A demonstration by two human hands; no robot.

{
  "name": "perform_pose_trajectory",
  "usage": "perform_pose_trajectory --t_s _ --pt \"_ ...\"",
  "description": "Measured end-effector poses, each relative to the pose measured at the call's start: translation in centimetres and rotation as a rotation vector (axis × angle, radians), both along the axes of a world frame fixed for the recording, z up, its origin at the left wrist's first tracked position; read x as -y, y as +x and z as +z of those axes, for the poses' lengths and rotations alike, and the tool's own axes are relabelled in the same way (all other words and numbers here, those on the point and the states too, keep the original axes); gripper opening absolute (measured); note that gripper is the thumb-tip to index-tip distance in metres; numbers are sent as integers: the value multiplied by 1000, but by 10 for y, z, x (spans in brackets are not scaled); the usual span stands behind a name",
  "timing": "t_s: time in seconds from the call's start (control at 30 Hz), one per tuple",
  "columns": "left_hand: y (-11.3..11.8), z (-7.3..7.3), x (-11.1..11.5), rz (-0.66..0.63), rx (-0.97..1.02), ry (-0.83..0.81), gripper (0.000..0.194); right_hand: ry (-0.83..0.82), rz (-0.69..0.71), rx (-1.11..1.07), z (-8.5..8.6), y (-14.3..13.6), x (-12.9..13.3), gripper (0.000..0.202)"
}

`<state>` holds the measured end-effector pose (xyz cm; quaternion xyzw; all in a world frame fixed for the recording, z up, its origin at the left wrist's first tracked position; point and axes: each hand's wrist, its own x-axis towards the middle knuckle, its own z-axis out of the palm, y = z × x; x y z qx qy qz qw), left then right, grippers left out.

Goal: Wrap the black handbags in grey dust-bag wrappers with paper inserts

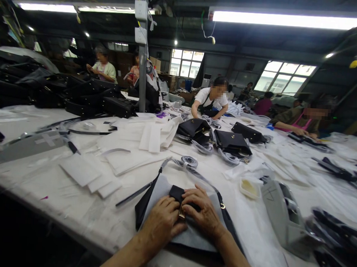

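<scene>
A black handbag [145, 202] lies on the table in front of me, with a pale grey protective sheet [199, 239] spread over its front. At its middle is a black flap tab [176, 192] with a gold-coloured clasp [181, 213]. My left hand [163, 217] has its fingers bent and pressed together on the left side of the tab, thumb below the clasp. From the right, my right hand [203, 210] curls over the tab, its thumb near the clasp. The fingers partly hide the tab. The bag's wrapped strap [194, 172] arches behind it.
A grey tape dispenser [285, 216] and a small tray of yellowish stuff [250, 189] stand at right. White paper pieces [82, 170] lie at left. Finished-looking black bags [231, 141] sit beyond. A metal post [143, 75] rises behind. A co-worker [211, 97] leans over the table opposite.
</scene>
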<state>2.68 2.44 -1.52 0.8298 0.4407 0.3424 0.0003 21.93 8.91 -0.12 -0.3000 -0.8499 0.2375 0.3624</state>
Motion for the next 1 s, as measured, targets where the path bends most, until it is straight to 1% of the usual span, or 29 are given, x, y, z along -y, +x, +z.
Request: perform_pose_trajectory --t_s 0.13,0.3,0.4,0.5,0.57,0.77,0.87,0.93,1.0 --pt "-2 -2 6 -4 33 29 25 -61 22 16 -1 0 -2 4" --pt "-4 0 8 -27 68 64 12 -176 41 -47 1 3 -3 12" --pt "-5 2 10 -91 86 76 5 -233 44 -71 4 3 -2 13" --pt "-5 4 11 -170 113 107 9 -272 46 -89 6 3 -1 12" --pt "-4 3 11 -188 129 130 11 -288 39 -100 7 2 0 11" --pt "-1 -2 9 -157 151 101 14 -292 31 -127 7 2 0 13" --pt "-1 1 9 -190 140 167 19 -263 30 -114 3 3 -1 16" --pt "-2 5 9 -189 110 221 21 -238 23 -99 1 4 -1 18" --pt "-4 9 10 -186 55 211 23 -200 21 -77 -1 3 -1 20"
